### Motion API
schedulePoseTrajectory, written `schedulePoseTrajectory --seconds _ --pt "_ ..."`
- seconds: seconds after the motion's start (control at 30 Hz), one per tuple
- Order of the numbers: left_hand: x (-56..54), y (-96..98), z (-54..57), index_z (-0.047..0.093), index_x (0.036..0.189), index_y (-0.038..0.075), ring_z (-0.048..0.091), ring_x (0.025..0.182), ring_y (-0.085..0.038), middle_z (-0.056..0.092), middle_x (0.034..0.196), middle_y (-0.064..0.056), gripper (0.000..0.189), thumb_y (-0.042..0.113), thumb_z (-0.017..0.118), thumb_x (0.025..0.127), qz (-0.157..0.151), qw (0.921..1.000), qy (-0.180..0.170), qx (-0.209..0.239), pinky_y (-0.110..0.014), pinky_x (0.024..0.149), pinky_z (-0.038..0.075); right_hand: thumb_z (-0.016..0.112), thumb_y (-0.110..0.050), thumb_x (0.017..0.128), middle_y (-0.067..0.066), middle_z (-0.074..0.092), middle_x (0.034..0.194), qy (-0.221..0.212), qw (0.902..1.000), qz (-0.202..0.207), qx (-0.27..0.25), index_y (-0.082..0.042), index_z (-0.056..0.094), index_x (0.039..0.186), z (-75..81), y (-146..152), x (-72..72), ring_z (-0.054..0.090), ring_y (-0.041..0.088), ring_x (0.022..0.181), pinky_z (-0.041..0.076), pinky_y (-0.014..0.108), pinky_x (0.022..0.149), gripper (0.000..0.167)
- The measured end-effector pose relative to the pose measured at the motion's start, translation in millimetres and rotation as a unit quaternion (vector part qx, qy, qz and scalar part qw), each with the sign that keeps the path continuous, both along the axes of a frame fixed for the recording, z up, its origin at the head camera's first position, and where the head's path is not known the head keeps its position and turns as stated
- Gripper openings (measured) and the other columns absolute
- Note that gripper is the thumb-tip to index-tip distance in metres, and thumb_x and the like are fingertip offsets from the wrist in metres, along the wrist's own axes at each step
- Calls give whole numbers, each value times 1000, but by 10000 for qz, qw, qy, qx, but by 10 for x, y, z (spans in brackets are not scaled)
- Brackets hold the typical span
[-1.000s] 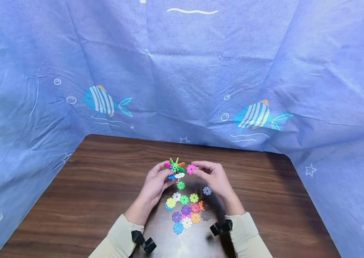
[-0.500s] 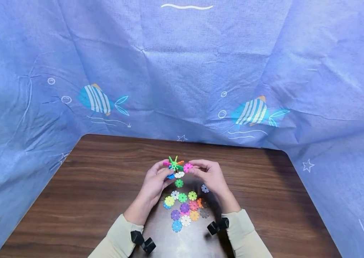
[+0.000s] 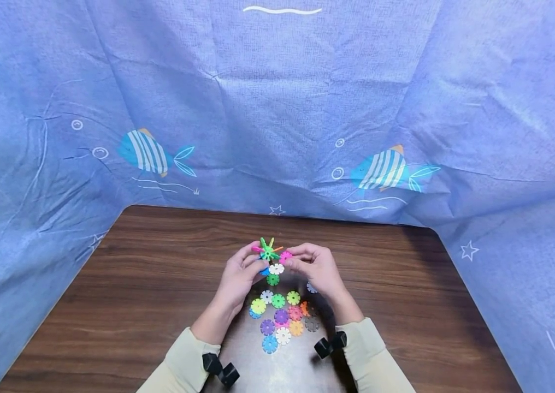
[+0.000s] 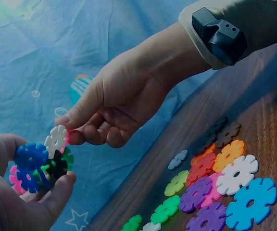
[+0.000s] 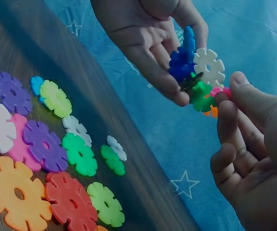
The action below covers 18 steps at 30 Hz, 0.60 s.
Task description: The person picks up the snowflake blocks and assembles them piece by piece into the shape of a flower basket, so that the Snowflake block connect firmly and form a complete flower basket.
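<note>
My left hand [image 3: 234, 281] holds a cluster of joined, notched plastic snowflake discs [image 3: 268, 252] above the table. Green, blue, white, orange and pink discs stick out of it at different angles. In the left wrist view, its blue disc [image 4: 31, 155] and white disc [image 4: 56, 139] face the camera between thumb and fingers. My right hand [image 3: 318, 271] pinches a pink snowflake disc [image 3: 285, 257] by thumb and forefinger. That disc's edge is right at the cluster's right side. From the right wrist, the pink disc [image 5: 220, 91] overlaps a green one [image 5: 202, 96] and is mostly covered by fingertips.
Loose snowflake discs lie on the dark wooden table [image 3: 169, 262] below the hands, among them a purple one [image 3: 281, 316], a light blue one [image 3: 270, 344] and a yellow one [image 3: 258, 306]. Some overlap. A blue fish-print cloth [image 3: 277, 131] hangs behind the table.
My right hand has brought the pink disc left, from a gap beside the cluster up to its side. My left hand has turned the cluster slightly. The head view has shifted a little.
</note>
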State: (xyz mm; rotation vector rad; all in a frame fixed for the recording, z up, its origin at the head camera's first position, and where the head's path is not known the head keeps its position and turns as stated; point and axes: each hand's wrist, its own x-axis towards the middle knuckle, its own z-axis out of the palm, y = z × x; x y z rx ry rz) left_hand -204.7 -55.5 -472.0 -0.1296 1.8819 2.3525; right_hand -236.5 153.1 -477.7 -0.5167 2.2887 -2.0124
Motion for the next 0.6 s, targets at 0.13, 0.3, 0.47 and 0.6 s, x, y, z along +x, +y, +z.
schedulePoseTrajectory --seconds 0.13,0.3,0.47,0.6 --pt "0 -2 10 27 162 8 66 104 -16 59 136 -22 77 5 66 95 -156 9997 -107 151 -31 90 59 78 -8 90 20 77 100 -91 9998 172 -106 3 72 114 9 -12 11 76 23 80 64 47 73 28" --pt "1 5 6 27 158 1 67 93 -13 61 126 -21 77 1 68 92 97 9996 -176 174 -28 84 60 78 -11 91 16 78 101 -62 9997 228 8 0 75 114 18 -30 30 75 36 88 64 46 75 25" --pt "-1 11 -13 37 146 -4 69 89 -12 64 123 -22 62 -4 67 92 350 9983 -286 360 -27 81 61 79 -12 91 16 78 97 169 9991 217 328 -2 77 108 5 -45 37 74 29 81 63 48 74 20" --pt "-1 7 -16 41 147 0 69 91 -13 64 124 -22 64 -6 69 89 345 9982 -296 403 -26 80 61 79 -12 91 17 78 96 247 9986 238 403 -2 76 107 -5 -52 36 72 33 78 63 45 70 19"
